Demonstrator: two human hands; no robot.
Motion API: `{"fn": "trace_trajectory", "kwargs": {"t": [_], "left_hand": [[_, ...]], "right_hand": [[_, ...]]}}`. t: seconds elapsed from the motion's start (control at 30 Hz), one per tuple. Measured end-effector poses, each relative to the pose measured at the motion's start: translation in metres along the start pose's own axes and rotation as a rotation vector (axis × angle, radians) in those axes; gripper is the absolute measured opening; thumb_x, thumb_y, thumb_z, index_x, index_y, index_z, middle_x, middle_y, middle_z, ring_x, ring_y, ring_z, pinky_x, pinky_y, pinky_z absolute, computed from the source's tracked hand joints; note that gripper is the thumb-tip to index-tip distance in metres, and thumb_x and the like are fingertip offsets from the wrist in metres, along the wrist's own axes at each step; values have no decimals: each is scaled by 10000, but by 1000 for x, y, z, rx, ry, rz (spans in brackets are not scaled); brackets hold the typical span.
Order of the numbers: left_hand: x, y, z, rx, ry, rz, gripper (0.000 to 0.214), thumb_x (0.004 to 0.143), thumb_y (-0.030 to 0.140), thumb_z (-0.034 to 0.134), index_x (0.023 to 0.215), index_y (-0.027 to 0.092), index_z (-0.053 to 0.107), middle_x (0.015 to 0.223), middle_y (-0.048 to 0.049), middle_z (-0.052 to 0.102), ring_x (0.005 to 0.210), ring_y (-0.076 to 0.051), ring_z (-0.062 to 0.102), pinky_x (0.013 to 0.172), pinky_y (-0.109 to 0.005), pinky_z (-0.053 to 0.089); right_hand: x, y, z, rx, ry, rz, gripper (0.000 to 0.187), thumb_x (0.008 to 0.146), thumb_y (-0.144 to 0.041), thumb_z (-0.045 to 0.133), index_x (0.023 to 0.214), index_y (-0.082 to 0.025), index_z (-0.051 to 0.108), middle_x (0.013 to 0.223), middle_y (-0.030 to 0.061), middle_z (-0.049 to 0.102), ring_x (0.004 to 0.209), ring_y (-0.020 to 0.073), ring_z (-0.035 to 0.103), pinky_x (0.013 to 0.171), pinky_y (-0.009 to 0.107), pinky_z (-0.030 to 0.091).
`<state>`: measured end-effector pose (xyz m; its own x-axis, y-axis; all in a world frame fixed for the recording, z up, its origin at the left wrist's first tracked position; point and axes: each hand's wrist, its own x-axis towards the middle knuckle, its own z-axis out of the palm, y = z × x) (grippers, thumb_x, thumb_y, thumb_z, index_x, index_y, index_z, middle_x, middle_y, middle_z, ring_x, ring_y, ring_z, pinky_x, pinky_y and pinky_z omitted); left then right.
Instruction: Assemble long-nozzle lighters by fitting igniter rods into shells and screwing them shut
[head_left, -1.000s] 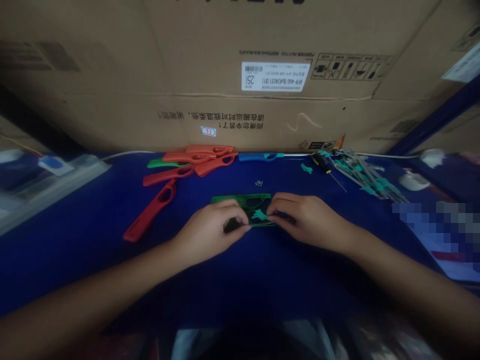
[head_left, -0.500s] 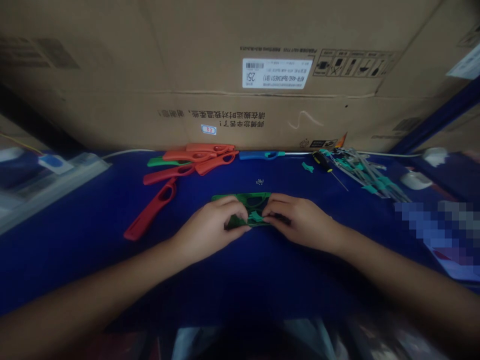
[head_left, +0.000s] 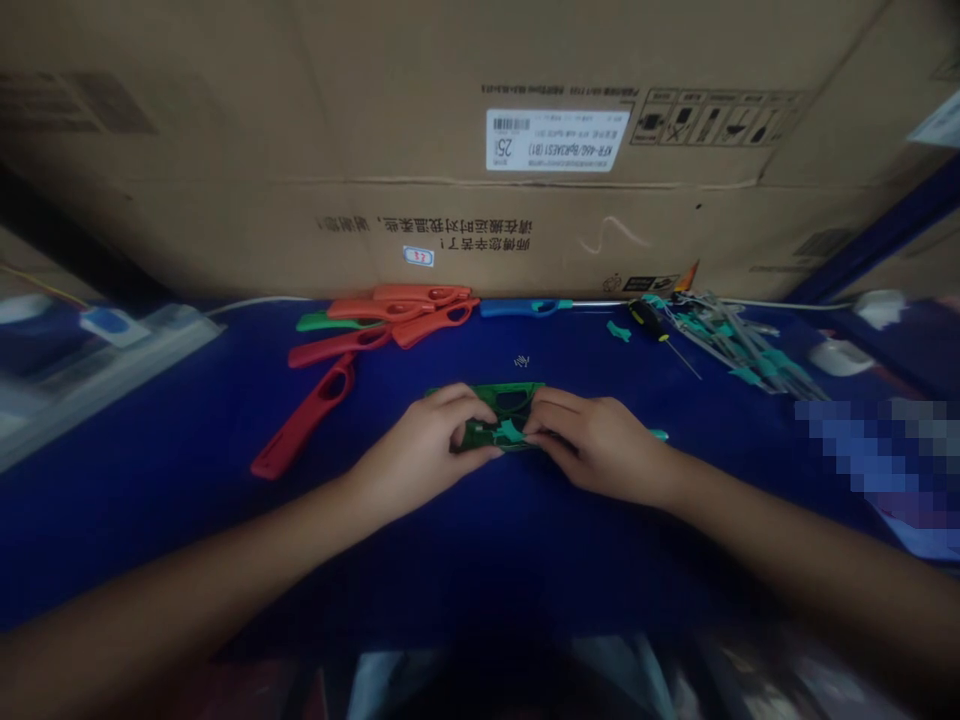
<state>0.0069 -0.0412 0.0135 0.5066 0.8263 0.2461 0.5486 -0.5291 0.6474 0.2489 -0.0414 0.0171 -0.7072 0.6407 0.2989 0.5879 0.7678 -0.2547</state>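
Observation:
Two green lighter casing halves (head_left: 501,390) lie in front of me on the blue table, partly covered by my fingers. My left hand (head_left: 431,435) curls over the left end of the nearer half, thumb along its near edge. A small teal trigger (head_left: 511,431) sits at that half's opening. My right hand (head_left: 581,432) is closed, its thumb and index finger pinching at the trigger's right side. A bit of teal (head_left: 660,434) shows just beyond the right hand; what it belongs to is hidden.
Orange and red lighter casings (head_left: 304,418) lie at the left. A blue lighter (head_left: 517,308), a loose teal trigger (head_left: 619,331), a screwdriver (head_left: 651,322) and metal lighter rods (head_left: 739,350) lie farther back. Small screws (head_left: 521,361) rest beyond my hands. A cardboard box (head_left: 300,120) stands behind.
The teal trigger has turned slightly between my fingers. My left fingers have shifted a little, showing more of the casing's inside. A teal tip now shows right of my right hand.

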Motion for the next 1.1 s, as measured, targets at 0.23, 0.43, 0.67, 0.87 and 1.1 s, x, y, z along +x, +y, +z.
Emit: {"fn": "trace_trajectory", "kwargs": {"t": [0.23,0.43,0.67,0.87,1.1], "left_hand": [[0,-1,0,-8,-13,-13,200,812,201,790,989,180,701,918,20,579,577,-61,473,582,-230,429],[1,1,-1,11,-32,-27,199,817,205,785,993,174,696,905,17,580,584,-73,484,585,-240,432],[0,0,1,74,-22,-1,196,835,234,777,1004,181,695,875,14,585,610,-91,522,611,-248,465],[-3,1,-2,250,-46,114,285,905,259,708,1182,209,661,1034,-30,655,837,-165,657,748,-287,543],[-6,16,-7,580,-134,197,249,1008,304,540,1170,233,715,1000,-44,683,923,-210,687,803,-337,575]], "right_hand": [[2,-2,1,-54,2,-14,164,999,-203,465,965,-169,621,940,38,646,669,128,579,565,250,373],[2,-6,0,-59,-16,-18,196,1005,-211,463,973,-161,649,946,33,653,697,128,596,577,249,376],[2,-9,-5,-170,-69,-54,218,991,-192,468,947,-171,681,934,24,656,680,120,570,542,275,302],[1,-15,-11,-274,-140,-88,215,982,-172,470,956,-155,682,942,30,651,603,111,497,537,303,261],[2,-15,-13,-219,-165,-65,210,969,-194,487,955,-154,694,965,40,651,618,107,522,545,286,301]]}}
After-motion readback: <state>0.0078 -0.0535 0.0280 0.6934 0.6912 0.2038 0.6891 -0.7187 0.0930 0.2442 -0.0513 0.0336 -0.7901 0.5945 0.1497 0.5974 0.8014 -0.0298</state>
